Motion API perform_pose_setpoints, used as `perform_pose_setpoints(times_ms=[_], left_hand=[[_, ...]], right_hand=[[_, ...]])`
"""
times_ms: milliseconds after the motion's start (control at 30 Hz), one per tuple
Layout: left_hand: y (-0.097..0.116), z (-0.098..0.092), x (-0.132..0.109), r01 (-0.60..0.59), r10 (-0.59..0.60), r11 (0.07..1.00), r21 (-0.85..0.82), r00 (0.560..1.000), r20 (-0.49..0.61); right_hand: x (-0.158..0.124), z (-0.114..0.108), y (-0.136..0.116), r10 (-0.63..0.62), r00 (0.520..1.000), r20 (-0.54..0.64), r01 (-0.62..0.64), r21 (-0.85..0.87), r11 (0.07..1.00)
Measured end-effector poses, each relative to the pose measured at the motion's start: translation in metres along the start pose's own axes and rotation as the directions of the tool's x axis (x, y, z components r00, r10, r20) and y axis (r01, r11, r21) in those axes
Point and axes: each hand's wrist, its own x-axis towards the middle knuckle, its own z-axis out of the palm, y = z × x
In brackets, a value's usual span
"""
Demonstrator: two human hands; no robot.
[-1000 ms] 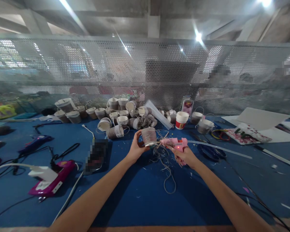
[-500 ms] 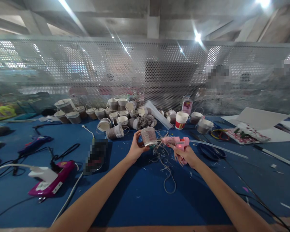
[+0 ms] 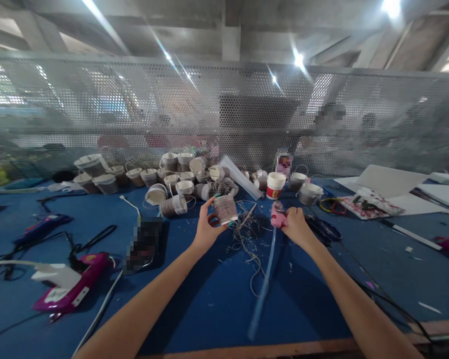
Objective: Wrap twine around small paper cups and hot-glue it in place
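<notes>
My left hand [image 3: 206,227] is closed round a paper cup wrapped in grey cord [image 3: 225,208], held tilted above the blue table. In my right hand [image 3: 297,224] is a pink hot glue gun [image 3: 279,215], its nozzle turned away from me. A long clear glue stick [image 3: 264,294] sticks out of the gun's back toward me. Between the hands lies a tangle of grey cord [image 3: 243,232] with loose scraps and a loop trailing forward. The two hands are apart, and the gun does not touch the cup.
Cord-wrapped cups [image 3: 185,187] are heaped at the back. A stack of white and red paper cups [image 3: 276,185] stands right of them. Scissors [image 3: 324,228] lie beyond my right hand. A purple power strip [image 3: 75,284] with cables and a blue glue gun [image 3: 43,228] are on the left.
The glue gun has moved off the cup and swung round, so its glue stick points toward me instead of right. The cup has tilted in my left hand. The view has shifted slightly.
</notes>
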Motion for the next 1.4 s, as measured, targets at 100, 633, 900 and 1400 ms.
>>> perform_pose_setpoints(times_ms=[100, 633, 900, 1400], left_hand=[[0.005, 0.001, -0.001, -0.032, 0.033, 0.998, 0.05, 0.999, -0.019], [0.024, 0.013, -0.011, -0.143, 0.147, 0.971, 0.192, 0.989, -0.004], [0.019, 0.013, -0.01, -0.116, 0.111, 0.985, 0.128, 0.993, 0.043], [0.023, 0.016, -0.013, -0.057, 0.048, 0.996, 0.074, 0.991, 0.125]], right_hand=[[-0.004, -0.005, -0.003, -0.068, 0.998, 0.004, 0.068, 0.091, 0.994], [-0.038, -0.001, -0.079, -0.566, 0.799, 0.205, -0.271, 0.962, -0.034], [-0.035, -0.021, -0.075, -0.517, 0.83, 0.211, -0.382, 0.89, -0.248], [-0.027, -0.013, -0.07, -0.465, 0.832, 0.303, -0.491, 0.793, -0.361]])
